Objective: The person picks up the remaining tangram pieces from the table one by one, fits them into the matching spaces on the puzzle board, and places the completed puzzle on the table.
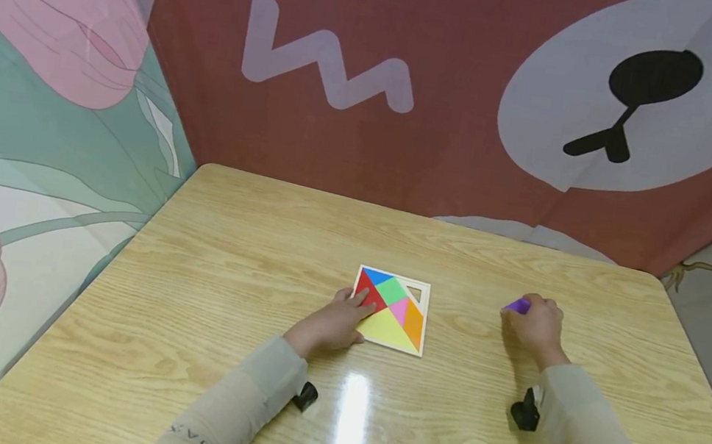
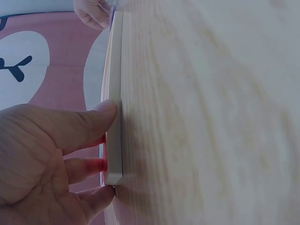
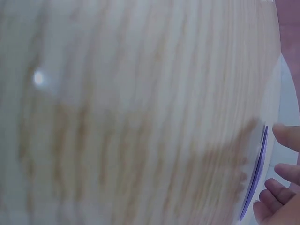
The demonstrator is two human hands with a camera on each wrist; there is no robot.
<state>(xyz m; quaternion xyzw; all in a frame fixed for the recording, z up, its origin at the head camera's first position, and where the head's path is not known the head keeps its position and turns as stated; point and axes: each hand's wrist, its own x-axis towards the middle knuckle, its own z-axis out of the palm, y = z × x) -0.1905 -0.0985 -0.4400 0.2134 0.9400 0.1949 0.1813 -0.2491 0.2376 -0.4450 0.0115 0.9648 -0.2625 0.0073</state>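
A square tangram board point(image 1: 392, 334) with a white frame and coloured pieces lies flat on the table. A small triangular gap point(image 1: 414, 294) shows in its far right corner. My left hand point(image 1: 336, 319) rests on its near left part, fingers stretched over the red triangle point(image 1: 366, 286). In the left wrist view the thumb point(image 2: 93, 124) presses against the frame's side point(image 2: 115, 93). Further right, a purple triangle point(image 1: 518, 306) lies flat on the table under the fingers of my right hand point(image 1: 541, 326). The right wrist view shows the fingertips point(image 3: 280, 129) just off the purple triangle's edge point(image 3: 255, 178).
The light wood table point(image 1: 245, 253) reaches back to a red-brown cloth point(image 1: 339, 146) with a printed bear face. A flower-printed cloth point(image 1: 41, 124) hangs along the left. Small black wrist cameras point(image 1: 305, 397) sit under both sleeves.
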